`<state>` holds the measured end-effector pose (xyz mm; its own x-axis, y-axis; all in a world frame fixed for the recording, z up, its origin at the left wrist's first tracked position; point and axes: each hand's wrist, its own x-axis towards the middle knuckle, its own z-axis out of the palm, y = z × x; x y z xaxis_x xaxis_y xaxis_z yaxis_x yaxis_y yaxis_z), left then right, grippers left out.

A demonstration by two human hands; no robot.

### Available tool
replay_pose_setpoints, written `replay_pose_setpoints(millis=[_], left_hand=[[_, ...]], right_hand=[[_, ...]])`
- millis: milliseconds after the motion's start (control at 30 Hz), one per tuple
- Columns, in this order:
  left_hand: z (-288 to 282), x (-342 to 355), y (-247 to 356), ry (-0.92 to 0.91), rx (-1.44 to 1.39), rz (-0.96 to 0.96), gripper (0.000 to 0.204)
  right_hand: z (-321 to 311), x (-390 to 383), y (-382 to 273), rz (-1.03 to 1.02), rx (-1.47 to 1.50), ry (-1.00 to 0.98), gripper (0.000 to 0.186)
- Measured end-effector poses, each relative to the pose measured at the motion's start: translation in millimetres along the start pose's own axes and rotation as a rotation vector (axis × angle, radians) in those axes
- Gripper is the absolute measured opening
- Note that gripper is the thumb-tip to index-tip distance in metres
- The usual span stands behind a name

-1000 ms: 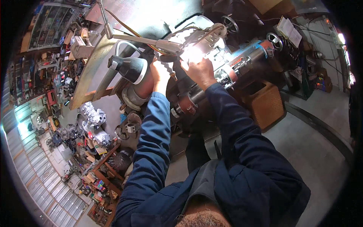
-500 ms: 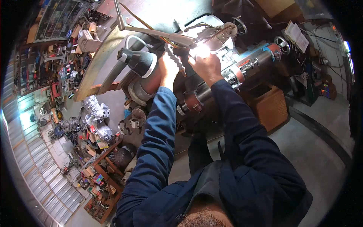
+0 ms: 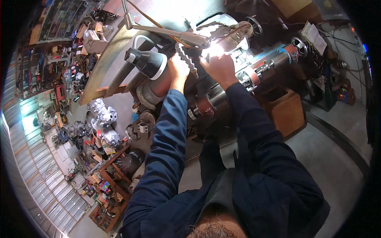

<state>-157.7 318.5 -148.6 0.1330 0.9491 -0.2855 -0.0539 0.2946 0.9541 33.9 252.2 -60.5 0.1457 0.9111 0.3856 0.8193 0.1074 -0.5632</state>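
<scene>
My left hand [image 3: 178, 70] is curled beside a segmented flexible hose [image 3: 189, 62], just right of a black lamp head [image 3: 149, 62] with a white rim. My right hand [image 3: 219, 68] reaches into the glare at a pale machine assembly [image 3: 237, 41], fingers bent. What either hand grips is hidden by glare, the hose and the fingers. A jointed metal arm [image 3: 166, 32] with cables crosses above both hands. Below and right of them lies a long steel cylindrical shaft [image 3: 218, 96] with reddish collars and fittings.
Handwheels [image 3: 299, 46] and an open booklet [image 3: 313, 37] sit at the upper right. A brown perforated bin [image 3: 287, 117] stands below the shaft. A wooden board [image 3: 91, 93] edges the machine's left. Silver engine castings [image 3: 103, 113], shelving and dense clutter fill the left.
The whole view has shifted, so the machine appears farther right. My hands have moved slightly upward in the picture, staying at the same part of the machine.
</scene>
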Motion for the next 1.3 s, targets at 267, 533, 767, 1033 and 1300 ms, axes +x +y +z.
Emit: replay_pose_setpoints(millis=[267, 533, 767, 1033, 1300], left_hand=[[28, -13, 31, 0.155, 0.657, 0.232, 0.005], [11, 6, -12, 0.13, 0.591, 0.156, 0.023], [8, 12, -20, 0.154, 0.458, 0.13, 0.03], [6, 14, -17, 0.113, 0.359, 0.149, 0.029], [9, 11, -10, 0.079, 0.385, 0.124, 0.023]], right_hand=[[1, -1, 5, 0.019, -0.112, -0.025, 0.022], [1, -1, 3, -0.023, -0.084, 0.015, 0.042], [6, -6, 1, -0.001, -0.177, 0.083, 0.046], [6, -6, 1, -0.016, -0.172, 0.065, 0.041], [1, -5, 0, -0.017, -0.118, -0.032, 0.033]])
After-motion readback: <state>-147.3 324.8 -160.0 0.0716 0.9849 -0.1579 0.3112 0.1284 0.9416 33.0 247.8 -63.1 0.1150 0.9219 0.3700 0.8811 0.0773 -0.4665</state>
